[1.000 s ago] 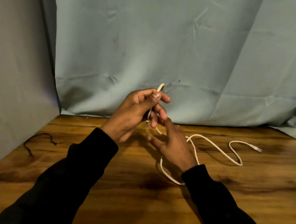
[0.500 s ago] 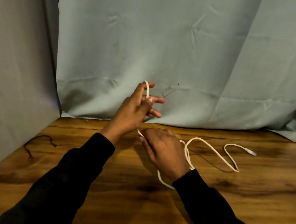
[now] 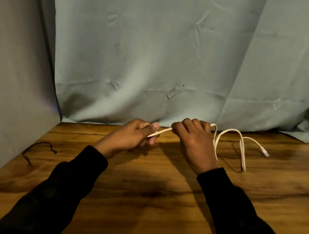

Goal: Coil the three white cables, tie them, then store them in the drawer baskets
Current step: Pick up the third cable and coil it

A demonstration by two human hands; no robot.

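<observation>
Both hands grip one white cable (image 3: 241, 145) above a wooden table (image 3: 150, 202). The left hand (image 3: 130, 136) has its fingers curled round one end of the cable, with the thumb pressed on top, so that a short straight run of cable crosses the gap to the right hand (image 3: 193, 140). The right hand is closed in a fist round the cable, knuckles up, and the cable comes out at the far side of that fist. From there it rises a little, drops down beside the right wrist, then arches up and over in a loose loop to the right of the hand. The lower part of the loop appears to reach the table surface, though blur makes the contact hard to judge. The cable's free end, with a small white plug (image 3: 264, 152), lies on or just above the table to the right, well apart from both hands. Both arms wear black sleeves (image 3: 61, 193) that reach to the wrists. A thin dark cord (image 3: 38, 147) lies on the table near its left edge, close to a grey panel (image 3: 10, 82) that stands along that side. A pale blue-green cloth (image 3: 174, 61) hangs behind the table and meets its far edge.
</observation>
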